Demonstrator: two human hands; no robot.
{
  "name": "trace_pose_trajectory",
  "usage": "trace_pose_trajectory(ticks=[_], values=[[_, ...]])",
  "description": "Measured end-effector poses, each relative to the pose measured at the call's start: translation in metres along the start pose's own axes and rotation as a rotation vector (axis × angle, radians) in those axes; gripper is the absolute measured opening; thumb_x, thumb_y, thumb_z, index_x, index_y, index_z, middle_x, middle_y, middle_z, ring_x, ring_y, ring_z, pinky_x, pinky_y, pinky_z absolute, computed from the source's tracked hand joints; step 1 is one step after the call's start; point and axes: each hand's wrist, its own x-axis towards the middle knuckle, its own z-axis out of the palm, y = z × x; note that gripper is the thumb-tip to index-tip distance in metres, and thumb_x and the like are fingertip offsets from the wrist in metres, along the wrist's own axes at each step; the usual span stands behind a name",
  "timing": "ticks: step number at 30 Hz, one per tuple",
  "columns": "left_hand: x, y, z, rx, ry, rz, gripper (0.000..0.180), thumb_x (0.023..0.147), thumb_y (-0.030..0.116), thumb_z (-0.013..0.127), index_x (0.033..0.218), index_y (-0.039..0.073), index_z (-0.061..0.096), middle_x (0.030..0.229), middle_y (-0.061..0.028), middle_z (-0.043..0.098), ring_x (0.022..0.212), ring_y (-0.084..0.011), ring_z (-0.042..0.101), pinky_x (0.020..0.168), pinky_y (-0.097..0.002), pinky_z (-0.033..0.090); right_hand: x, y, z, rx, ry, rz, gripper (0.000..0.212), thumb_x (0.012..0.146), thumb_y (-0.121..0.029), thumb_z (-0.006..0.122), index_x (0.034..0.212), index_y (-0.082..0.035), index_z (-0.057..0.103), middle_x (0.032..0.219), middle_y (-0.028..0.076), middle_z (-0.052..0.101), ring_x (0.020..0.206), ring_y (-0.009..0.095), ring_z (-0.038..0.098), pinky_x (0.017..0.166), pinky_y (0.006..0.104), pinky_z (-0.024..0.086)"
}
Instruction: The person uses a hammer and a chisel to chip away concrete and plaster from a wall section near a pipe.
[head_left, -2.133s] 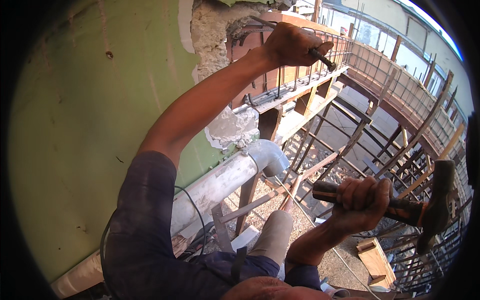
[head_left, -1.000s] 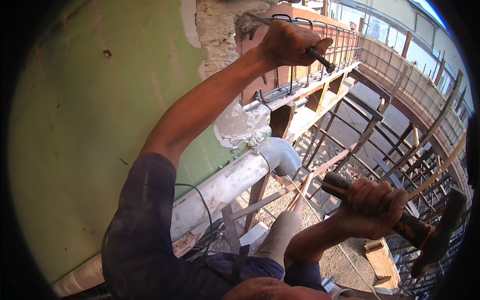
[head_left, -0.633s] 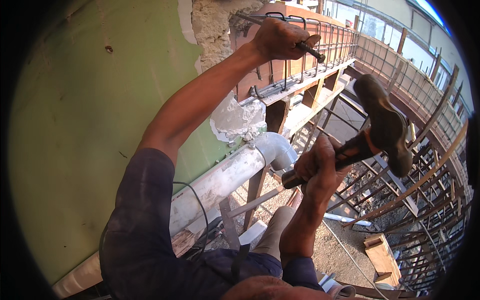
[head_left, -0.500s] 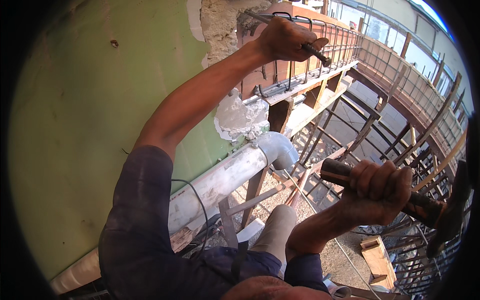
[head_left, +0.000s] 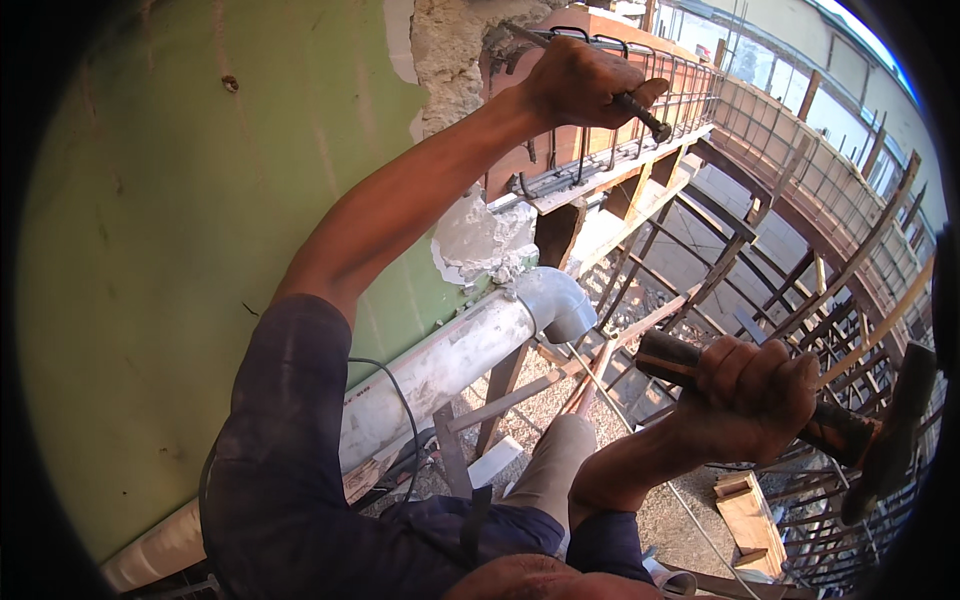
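Observation:
My left hand (head_left: 592, 84) is wrapped round a steel chisel (head_left: 645, 115). The chisel's tip rests at the broken concrete edge (head_left: 450, 70) of the green wall (head_left: 200, 250); the exact contact is hard to make out. Its struck end sticks out past my fingers on the right. At the lower right my right hand (head_left: 755, 400) grips a hammer (head_left: 842, 432) by its dark handle. The hammer's head (head_left: 892, 435) is out to the right, well apart from the chisel.
Beyond the chisel, a rebar cage (head_left: 620, 95) lies in wooden formwork (head_left: 612, 193). Under my left arm a grey pipe (head_left: 440, 365) with an elbow (head_left: 565, 303) runs along the wall. A thin black cable (head_left: 400, 400) hangs over it. Timber props and a wooden box (head_left: 750, 522) are lower down.
Little differs. The hammer head has dipped slightly, and my left hand with the chisel sits a touch further right and lower in the view.

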Motion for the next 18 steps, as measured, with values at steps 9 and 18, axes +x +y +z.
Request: trace_pose_trajectory(ticks=[9,18], values=[[0.005,0.005,-0.005,0.042,-0.038,0.022,0.045,0.089,0.028,0.071,0.050,0.013,0.053,0.045,-0.0033,0.050,0.037,-0.0181,0.050,0.038,-0.0329,0.039,-0.025,0.112,0.019,-0.392,0.198,0.479,0.037,0.097,-0.022,0.054,0.066,-0.014,0.036,0.051,-0.006,0.026,0.039,0.006,0.024,0.038,0.0270,0.024],[-0.002,0.003,-0.005,-0.014,-0.019,0.018,0.048,0.091,0.030,0.068,0.049,0.013,0.050,0.046,-0.0041,0.049,0.037,-0.0205,0.049,0.037,-0.0342,0.037,0.002,-0.004,0.005,-0.202,0.066,0.035,0.040,0.100,-0.019,0.048,0.064,-0.015,0.029,0.051,-0.006,0.024,0.037,0.007,0.022,0.036,0.0260,0.026]])
